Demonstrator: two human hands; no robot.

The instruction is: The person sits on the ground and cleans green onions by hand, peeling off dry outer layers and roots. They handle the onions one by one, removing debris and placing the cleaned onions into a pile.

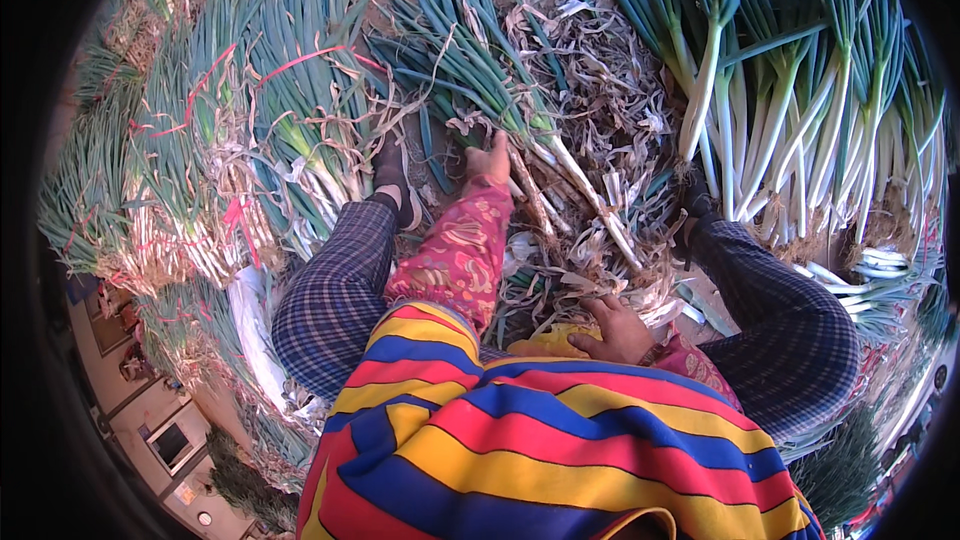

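Green onions with long green leaves and soil-stained stems (525,142) lie on the ground between my feet. My left hand (489,159) reaches into them, near where the leaves meet the stems. Part of this hand is hidden, so its grasp is not plain. My right hand (616,331) rests low before my body, fingers spread, with nothing visible in it. Close by its fingers are dry peeled leaves and roots (592,292), and a yellow piece of material (559,341) shows beside its thumb.
Bundles of green onions tied with pink string (300,75) cover the left side. Large onions with clean white stems (787,112) lie at the right, past my foot. Dry husks (615,82) are heaped between the two. A white sheet (255,330) lies near my left knee.
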